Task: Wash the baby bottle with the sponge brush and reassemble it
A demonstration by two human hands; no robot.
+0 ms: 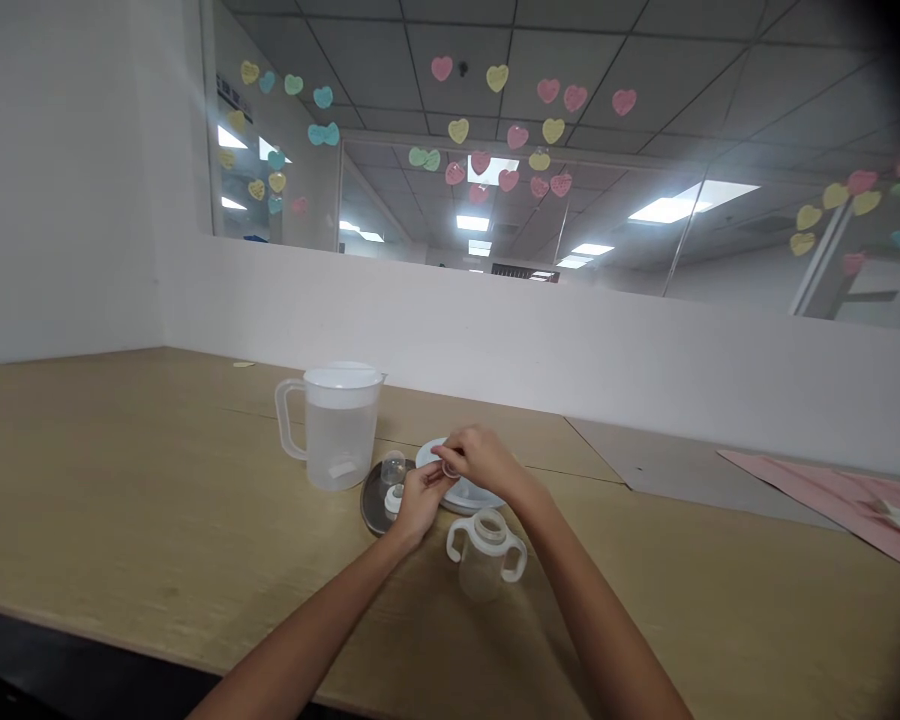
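Note:
My left hand and my right hand meet above a round white lid, pinching a small translucent ring between their fingers. Just behind my left hand, a dark round metal tray holds a small clear cup-shaped piece and a white cap. A clear sippy cup with two white handles stands below my right hand. Farther left, a translucent plastic jug with a white lid stands upright, apart from both hands.
The items stand on a light wooden table, whose front edge runs along the lower left. A grey mat and a pink sheet lie to the right. A low white wall backs the table, below a window with heart-shaped notes.

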